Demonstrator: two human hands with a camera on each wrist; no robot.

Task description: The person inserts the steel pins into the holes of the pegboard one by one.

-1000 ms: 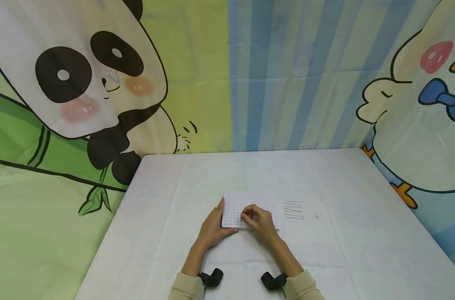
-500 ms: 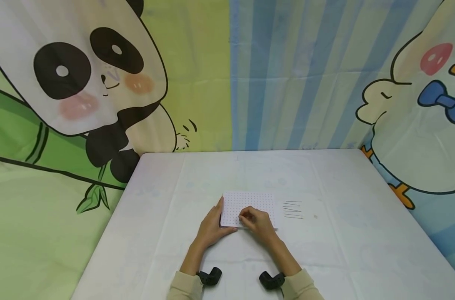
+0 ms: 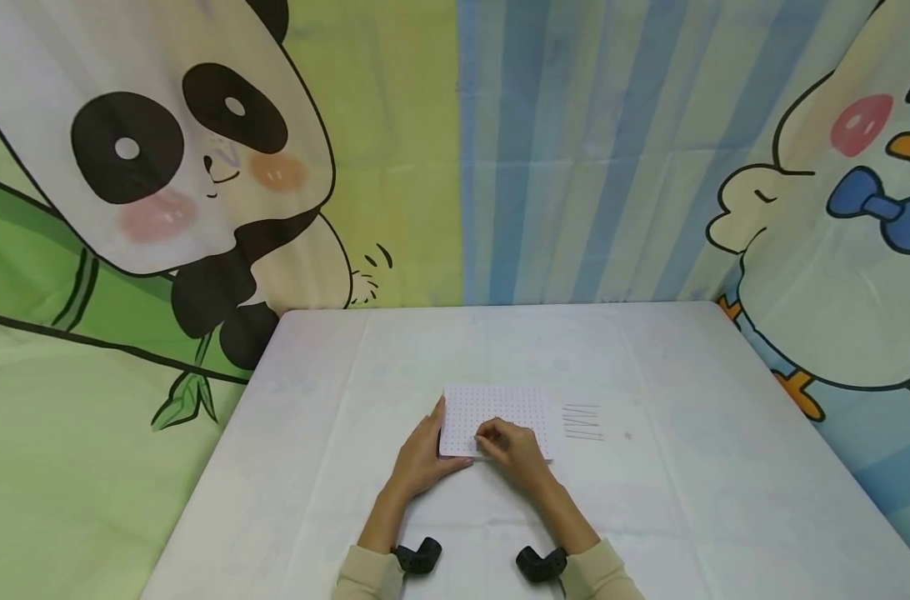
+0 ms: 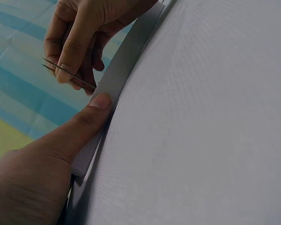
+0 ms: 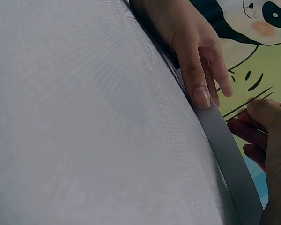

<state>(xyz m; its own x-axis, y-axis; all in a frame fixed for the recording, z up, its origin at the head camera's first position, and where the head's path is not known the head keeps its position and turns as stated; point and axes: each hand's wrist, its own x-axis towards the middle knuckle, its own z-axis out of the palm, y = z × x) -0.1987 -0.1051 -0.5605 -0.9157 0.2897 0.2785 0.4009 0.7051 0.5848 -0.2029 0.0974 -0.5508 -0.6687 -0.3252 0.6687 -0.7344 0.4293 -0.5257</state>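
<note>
A white board with a grid of small dots (image 3: 462, 408) lies on the table. My left hand (image 3: 419, 457) holds its near left corner, with the fingers along the left side and the thumb (image 4: 101, 101) against the front edge. Over the front part of the board, my right hand (image 3: 515, 448) pinches thin metal rods (image 4: 75, 76) between thumb and fingers. They appear as two fine, nearly parallel lines in both wrist views, slanting down to the board. Their lower ends are hidden behind the board's edge in those views.
Right of the board, several thin dark rods (image 3: 582, 422) lie in a loose row on the white table (image 3: 650, 508). A tiny pale speck (image 3: 628, 436) lies farther right. Behind the table hangs a printed cloth (image 3: 395, 167) with cartoon animals.
My right hand has shifted very slightly left and down over the board, still pinching. The left hand keeps its hold. The whole head view has drifted a little.
</note>
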